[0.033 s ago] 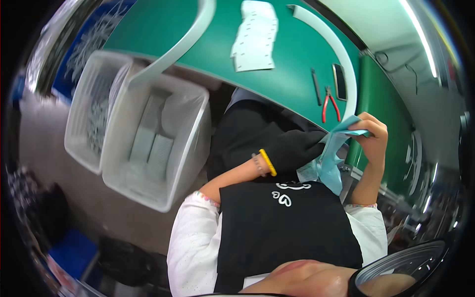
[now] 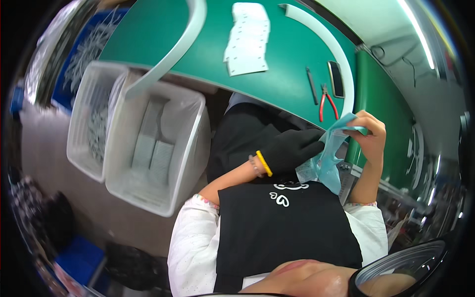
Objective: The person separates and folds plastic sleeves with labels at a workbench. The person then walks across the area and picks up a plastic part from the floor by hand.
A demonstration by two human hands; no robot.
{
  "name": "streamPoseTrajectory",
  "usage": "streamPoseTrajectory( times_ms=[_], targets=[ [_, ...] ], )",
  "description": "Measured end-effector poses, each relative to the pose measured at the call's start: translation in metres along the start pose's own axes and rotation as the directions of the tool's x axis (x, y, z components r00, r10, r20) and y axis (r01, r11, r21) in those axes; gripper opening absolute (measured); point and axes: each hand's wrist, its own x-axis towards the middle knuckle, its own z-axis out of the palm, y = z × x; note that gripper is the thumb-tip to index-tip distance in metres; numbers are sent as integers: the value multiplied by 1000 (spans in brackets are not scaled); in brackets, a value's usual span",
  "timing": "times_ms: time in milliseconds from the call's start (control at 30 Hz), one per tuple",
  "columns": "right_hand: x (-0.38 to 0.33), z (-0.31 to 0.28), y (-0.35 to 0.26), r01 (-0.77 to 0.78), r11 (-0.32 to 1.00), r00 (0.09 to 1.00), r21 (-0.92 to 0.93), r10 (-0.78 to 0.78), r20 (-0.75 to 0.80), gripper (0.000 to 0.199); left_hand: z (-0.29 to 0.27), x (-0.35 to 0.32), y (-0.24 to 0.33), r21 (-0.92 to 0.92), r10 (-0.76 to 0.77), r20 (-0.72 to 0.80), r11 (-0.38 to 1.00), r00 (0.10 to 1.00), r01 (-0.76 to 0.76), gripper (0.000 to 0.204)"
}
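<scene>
The right hand [image 2: 369,132] was bare, and its fingers were closed on a crumpled light-blue sheet [image 2: 328,161], pinching its upper end between thumb and fingertips. From there the sheet hung down toward the wearer's chest, with a whitish, see-through piece at its lower left. The left hand [image 2: 295,150], in a black glove with a yellow band [image 2: 263,163] at the wrist, had its fingers against the sheet's left edge; whether they gripped it or only touched it, I could not tell.

Just beyond the right fingers, a curved white strip [image 2: 349,89] lay on the green desk [image 2: 287,74], its near end reaching the sheet. Beyond the fingers and a little to their left were a phone [image 2: 336,79], red-handled pliers [image 2: 325,92] and a slim dark tool [image 2: 312,85], all near one another. Farther off, beyond the left fingers, overlapping white slips [image 2: 247,42] carried small dark marks.

Well to the left of the left fingers stood a large translucent bin [image 2: 192,153] with ribbed grey pieces [image 2: 161,161] inside. A second white strip [image 2: 173,54] ran from the desk down over that bin.
</scene>
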Motion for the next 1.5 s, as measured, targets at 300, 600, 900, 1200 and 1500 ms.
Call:
streamPoseTrajectory(
  times_ms=[300, 600, 900, 1200, 1500],
  targets=[
    [34, -50, 32, -28, 999, 981, -38, 20, -195, 35, -1, 145, -1, -470, -353, 179, 789, 918, 395, 57],
    [62, -112, 97, -305, 748, 788, 590, 546, -285, 48, 41, 269, -36, -334, -493, 368, 722, 789, 606, 36],
    [26, -131, 67, -333, 129, 620, 934, 776, 114, 68, 60, 319, 10, -473, -782, 331, 348, 529, 810, 36],
    [-26, -165, 42, -407, 291, 621, 866, 783, 29, 64, 83, 332, 88, -695, -792, 248, 256, 558, 672, 36],
    [-149, -203, -34, -424, 277, 736, 862, 660, 150, 30, 150, 262, 192, -790, -819, 90, 287, 566, 541, 34]
  ],
)
